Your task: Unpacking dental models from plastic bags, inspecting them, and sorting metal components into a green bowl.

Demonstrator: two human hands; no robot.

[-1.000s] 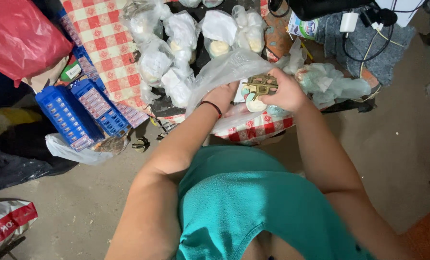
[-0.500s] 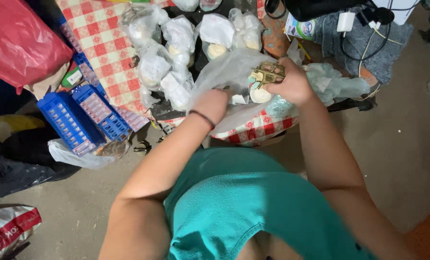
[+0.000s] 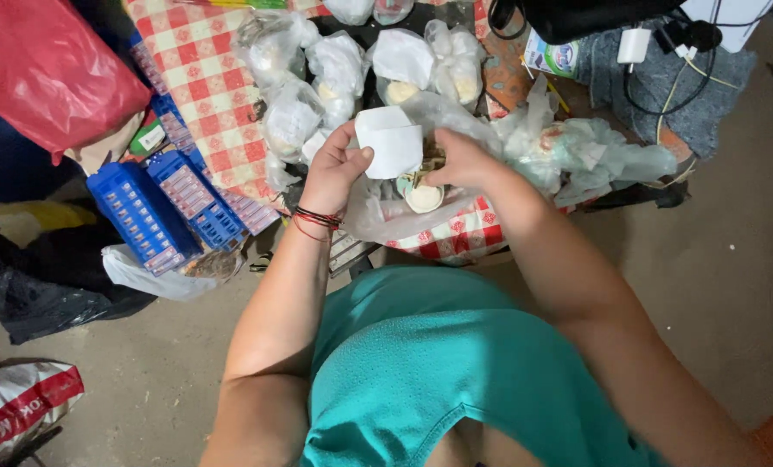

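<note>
White paper slip (image 3: 392, 143) pinched at edge by left hand (image 3: 336, 169), held above open clear plastic bag (image 3: 404, 212) on checkered table (image 3: 205, 86). Right hand (image 3: 460, 160) curled at bag mouth; grasp unclear. Risk: thin-edge pinch slips, paper drops; bag mouth collapses, round pale item (image 3: 423, 198) rolls out.

Head view, steeply down, close.

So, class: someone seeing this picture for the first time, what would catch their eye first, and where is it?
At the centre, the left hand holds up a white paper piece, while the right hand reaches into a clear plastic bag. A bright red bag fills the top left corner, with blue trays below it beside a red-checked cloth.
</note>
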